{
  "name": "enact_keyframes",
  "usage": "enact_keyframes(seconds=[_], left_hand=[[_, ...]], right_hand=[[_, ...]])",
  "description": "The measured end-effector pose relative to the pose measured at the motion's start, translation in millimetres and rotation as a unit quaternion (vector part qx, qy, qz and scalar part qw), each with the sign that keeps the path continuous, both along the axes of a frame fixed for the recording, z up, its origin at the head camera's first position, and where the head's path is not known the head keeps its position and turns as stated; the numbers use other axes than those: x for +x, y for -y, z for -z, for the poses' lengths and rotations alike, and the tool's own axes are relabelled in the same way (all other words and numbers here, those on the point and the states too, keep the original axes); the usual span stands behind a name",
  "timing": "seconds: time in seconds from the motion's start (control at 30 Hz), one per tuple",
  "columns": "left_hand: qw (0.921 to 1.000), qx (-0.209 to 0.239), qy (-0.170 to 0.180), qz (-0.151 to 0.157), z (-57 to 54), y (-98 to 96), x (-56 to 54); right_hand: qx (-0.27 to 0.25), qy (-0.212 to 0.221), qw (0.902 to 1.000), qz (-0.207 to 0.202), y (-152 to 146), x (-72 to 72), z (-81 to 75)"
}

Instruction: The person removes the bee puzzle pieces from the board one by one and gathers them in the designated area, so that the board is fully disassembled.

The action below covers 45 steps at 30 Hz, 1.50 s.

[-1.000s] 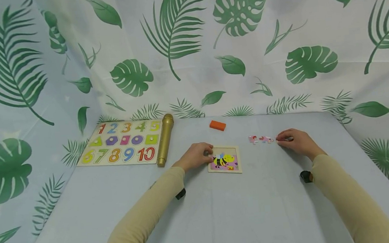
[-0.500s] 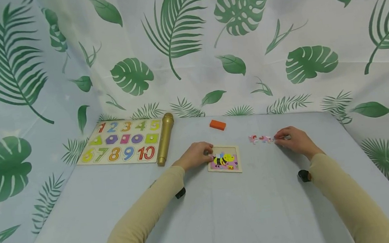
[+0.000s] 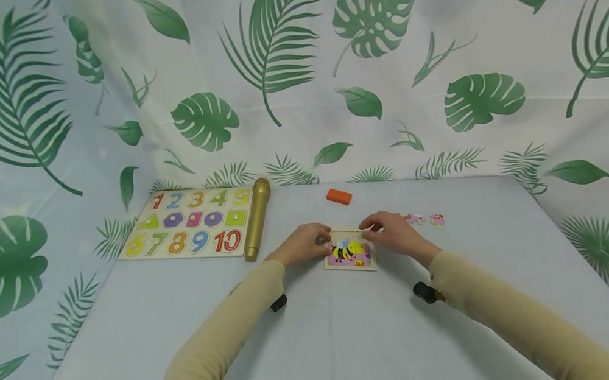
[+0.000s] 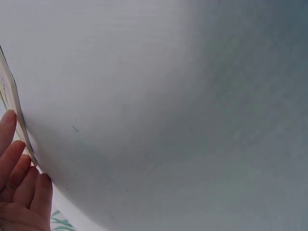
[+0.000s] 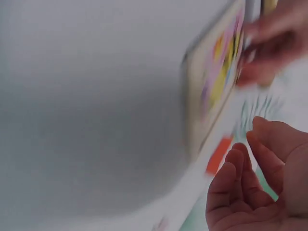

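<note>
A small square wooden bee puzzle [image 3: 350,254] lies on the table in the head view, between both hands. My left hand [image 3: 302,244] grips its left edge, the thumb over the rim. My right hand [image 3: 394,234] is at the puzzle's upper right corner, fingers loosely bent; in the right wrist view no object shows between its fingertips [image 5: 234,156], and whether it touches the frame I cannot tell. Behind it lie pink jigsaw pieces [image 3: 437,220], one partly hidden by the hand. In the left wrist view only a sliver of the puzzle [image 4: 10,86] shows.
To the left lies a number-and-shape peg puzzle [image 3: 181,225], with a gold cylindrical microphone [image 3: 258,219] alongside it. An orange block [image 3: 339,196] sits behind the bee puzzle. A leaf-printed cloth [image 3: 297,111] hangs at the table's back.
My right hand has let go of the rightmost pink jigsaw piece, leaving it on the table, and moved left to the bee puzzle's corner. My left hand has stayed on the puzzle's edge.
</note>
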<state>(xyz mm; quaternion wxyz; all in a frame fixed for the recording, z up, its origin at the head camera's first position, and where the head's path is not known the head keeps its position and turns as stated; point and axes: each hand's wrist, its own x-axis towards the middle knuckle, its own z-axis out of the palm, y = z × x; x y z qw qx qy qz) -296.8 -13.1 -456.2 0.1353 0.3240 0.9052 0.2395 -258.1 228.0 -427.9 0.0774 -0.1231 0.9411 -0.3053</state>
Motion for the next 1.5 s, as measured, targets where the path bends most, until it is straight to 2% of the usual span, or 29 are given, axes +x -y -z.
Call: enact_keyframes(seconds=[0.17,0.4,0.63,1.0,1.23,1.5], left_hand=[[1.0000,0.000,-0.007,0.005,-1.5,0.9,0.0],[0.9999,-0.003,-0.014,0.006,-1.1,1.7,-1.5],[0.9999,0.004,-0.011,0.007,-2.0,3.1,-1.4],[0.9997,0.009,-0.015,0.015,-1.8,4.1,-0.9],[0.9998,0.007,-0.013,0.014,-2.3,4.2,-0.5],[0.9997,0.013,-0.013,0.015,-2.3,5.1,0.1]], right_hand=[[-0.018,0.037,0.9991,-0.006,32.7,2.5,7.0],[-0.019,0.045,0.9988,-0.004,52.1,-2.4,20.5],[-0.017,0.052,0.9985,0.006,56.3,-5.8,23.8],[-0.007,0.035,0.9991,-0.023,59.4,-9.7,27.6],[-0.020,0.018,0.9986,-0.046,59.6,-5.5,23.9],[-0.024,0.021,0.9990,-0.032,62.5,-3.9,24.9]])
